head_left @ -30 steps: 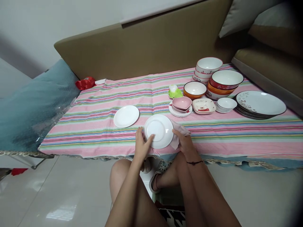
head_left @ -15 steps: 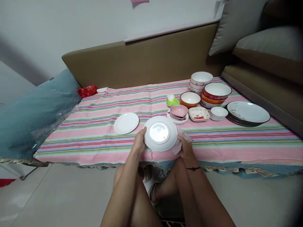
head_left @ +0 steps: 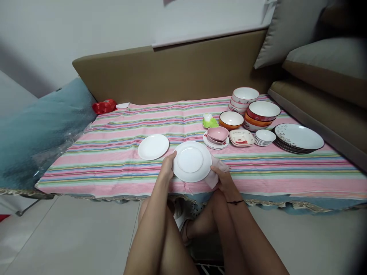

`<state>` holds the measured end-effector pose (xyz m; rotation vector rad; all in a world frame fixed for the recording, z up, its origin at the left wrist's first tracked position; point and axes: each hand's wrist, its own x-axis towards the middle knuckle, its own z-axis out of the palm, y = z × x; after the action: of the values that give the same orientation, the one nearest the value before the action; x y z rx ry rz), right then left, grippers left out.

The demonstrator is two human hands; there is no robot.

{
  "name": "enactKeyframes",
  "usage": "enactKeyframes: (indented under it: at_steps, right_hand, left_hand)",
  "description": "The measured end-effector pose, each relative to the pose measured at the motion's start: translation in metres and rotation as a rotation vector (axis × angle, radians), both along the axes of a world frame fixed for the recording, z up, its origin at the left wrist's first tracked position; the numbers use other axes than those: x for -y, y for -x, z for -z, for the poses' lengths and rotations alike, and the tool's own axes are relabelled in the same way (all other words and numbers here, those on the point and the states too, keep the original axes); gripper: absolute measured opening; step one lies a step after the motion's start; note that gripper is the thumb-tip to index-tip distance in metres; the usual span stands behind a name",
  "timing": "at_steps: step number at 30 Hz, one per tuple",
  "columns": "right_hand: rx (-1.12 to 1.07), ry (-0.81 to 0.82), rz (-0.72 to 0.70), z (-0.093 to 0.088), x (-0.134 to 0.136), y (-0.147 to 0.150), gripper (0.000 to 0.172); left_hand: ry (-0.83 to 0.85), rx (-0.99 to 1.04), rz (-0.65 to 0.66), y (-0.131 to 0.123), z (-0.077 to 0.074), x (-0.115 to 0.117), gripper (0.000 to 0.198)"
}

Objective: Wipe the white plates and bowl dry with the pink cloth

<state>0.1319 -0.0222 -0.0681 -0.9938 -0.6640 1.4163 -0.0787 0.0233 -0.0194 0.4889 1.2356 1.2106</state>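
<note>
Between my two hands a white plate [head_left: 191, 160] is held up, its underside with the foot ring facing me. My left hand [head_left: 168, 167] grips its left rim, thumb on the near face and fingers hidden behind. On the right rim my right hand [head_left: 222, 176] is closed, pinching the plate together with a pale pink cloth [head_left: 212, 178] that hangs behind and beside it. Another white plate [head_left: 153, 147] lies on the striped cloth [head_left: 114, 152] to the left, apart from my hands.
Right of centre stand pink bowls [head_left: 217, 133] on small plates, an orange bowl [head_left: 231, 119], square dishes [head_left: 241, 137], small white dishes [head_left: 265, 136], stacked bowls [head_left: 263, 110] and large dark-rimmed plates [head_left: 299, 136]. A green leaf-shaped dish [head_left: 210, 122] and a red bundle [head_left: 104, 106] lie farther back.
The held plate has tilted slightly, and the bright reflection on its base is gone. Both hands keep their grip; the view has shifted a little.
</note>
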Motion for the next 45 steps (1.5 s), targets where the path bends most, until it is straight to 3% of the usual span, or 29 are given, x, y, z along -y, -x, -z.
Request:
enactKeyframes:
  at_steps: [10,19,29,35,39,42,45]
  right_hand:
    - [-0.076,0.057,-0.059,-0.004,0.001,-0.001,0.051]
    - [-0.075,0.061,-0.021,-0.008,0.002,0.001,0.053]
    - [-0.1,0.076,-0.002,-0.006,0.0,-0.002,0.053]
    - [-0.156,0.116,0.058,-0.004,-0.003,0.003,0.053]
    - [-0.142,0.1,0.082,-0.001,-0.003,0.002,0.051]
    - [-0.083,0.05,0.127,0.005,-0.004,0.0,0.052]
    - [-0.001,-0.029,0.192,0.014,-0.009,-0.001,0.059]
  left_hand:
    - [-0.027,0.009,0.014,0.003,0.004,-0.002,0.03]
    - [-0.023,0.057,0.006,0.0,0.002,-0.002,0.032]
    - [-0.128,0.016,0.038,0.001,0.006,-0.003,0.035]
    - [-0.219,0.03,-0.013,-0.001,0.008,-0.003,0.046]
    - [-0.244,0.002,0.03,-0.003,0.005,-0.003,0.05]
    - [-0.264,-0.018,0.073,-0.005,0.003,0.0,0.052]
    - [-0.297,0.045,0.028,-0.009,0.001,0.003,0.054]
